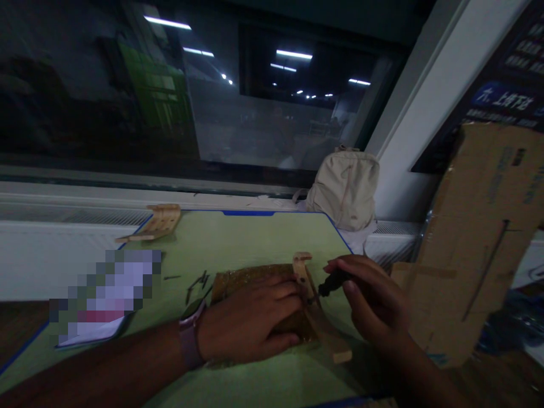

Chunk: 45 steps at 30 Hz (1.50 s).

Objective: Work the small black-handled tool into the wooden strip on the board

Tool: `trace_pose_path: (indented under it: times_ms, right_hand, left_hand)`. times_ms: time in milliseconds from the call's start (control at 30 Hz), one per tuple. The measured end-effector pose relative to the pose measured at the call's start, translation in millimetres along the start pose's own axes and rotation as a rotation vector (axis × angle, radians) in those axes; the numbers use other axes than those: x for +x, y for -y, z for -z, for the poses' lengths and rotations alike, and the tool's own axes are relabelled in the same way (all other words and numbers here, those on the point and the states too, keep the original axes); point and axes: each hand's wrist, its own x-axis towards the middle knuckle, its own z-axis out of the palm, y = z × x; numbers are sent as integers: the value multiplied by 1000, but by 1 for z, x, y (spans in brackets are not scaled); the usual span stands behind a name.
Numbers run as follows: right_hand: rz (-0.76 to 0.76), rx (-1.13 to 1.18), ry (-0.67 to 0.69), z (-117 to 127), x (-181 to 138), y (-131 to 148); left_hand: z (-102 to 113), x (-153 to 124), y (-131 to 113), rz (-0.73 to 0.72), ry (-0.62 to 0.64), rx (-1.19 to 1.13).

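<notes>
My left hand (259,317) lies palm down with its fingers stretched out over a brown, tape-wrapped pad (229,281). Its fingertips reach the edge of a narrow, curved wooden piece (325,328) with dark holes or screw heads along it. In my right hand (374,294) is a dark-handled screwdriver (334,281), closed in by thumb and fingers. The screwdriver points left, its tip close to the wood; whether they touch I cannot tell. Several dark screws (196,285) lie on the table left of the pad.
A second curved wooden assembly (159,224) stands at the far left corner of the green table (238,235). A blurred-out flat object (114,294) lies on the left. Beyond the table are a beige backpack (346,187), a window, and a large cardboard sheet (480,238) on the right.
</notes>
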Motion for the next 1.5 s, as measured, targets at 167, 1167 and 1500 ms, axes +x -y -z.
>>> trace_pose_path:
  times_ms: [167, 1167, 1500]
  right_hand:
    - [17, 71, -146, -5, 2, -6]
    - [-16, 189, -1, -11, 5, 1]
    - [114, 89, 93, -5, 5, 3]
  left_hand:
    - [0, 0, 1, 6, 8, -12]
    - [4, -2, -2, 54, 73, 10]
    - [4, -2, -1, 41, 76, 9]
